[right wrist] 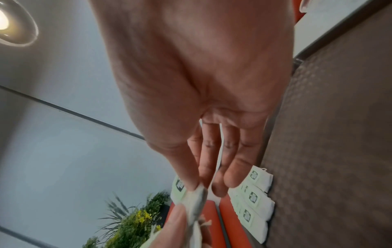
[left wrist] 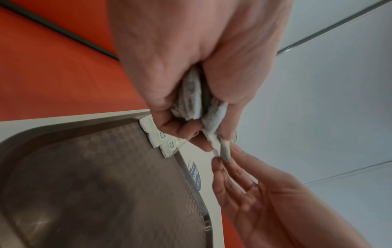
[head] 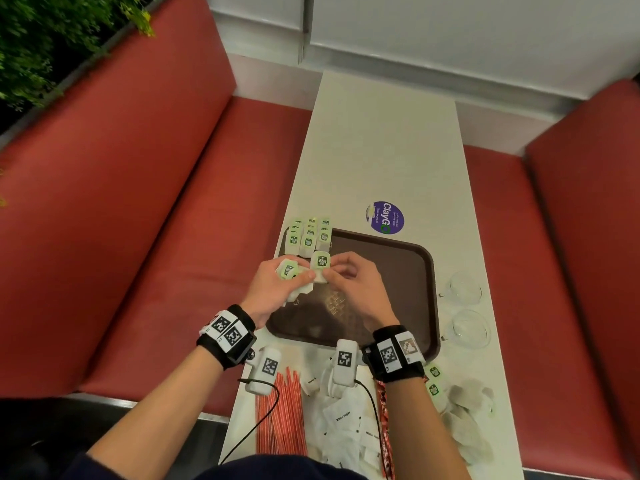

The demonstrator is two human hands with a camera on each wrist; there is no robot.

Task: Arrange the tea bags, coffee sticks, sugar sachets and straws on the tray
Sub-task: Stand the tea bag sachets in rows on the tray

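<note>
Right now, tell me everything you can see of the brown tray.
The brown tray is a dark rectangular tray with rounded corners and a raised rim; it looks like plastic, with a faint checkered texture on its floor. It lies flat on the pale table, just nearer than the purple sticker. Rows of green-labelled tea bags fill its far left corner, some overlapping the rim. Most of the floor is bare. The left hand and right hand are above it, handling more tea bags.
</note>
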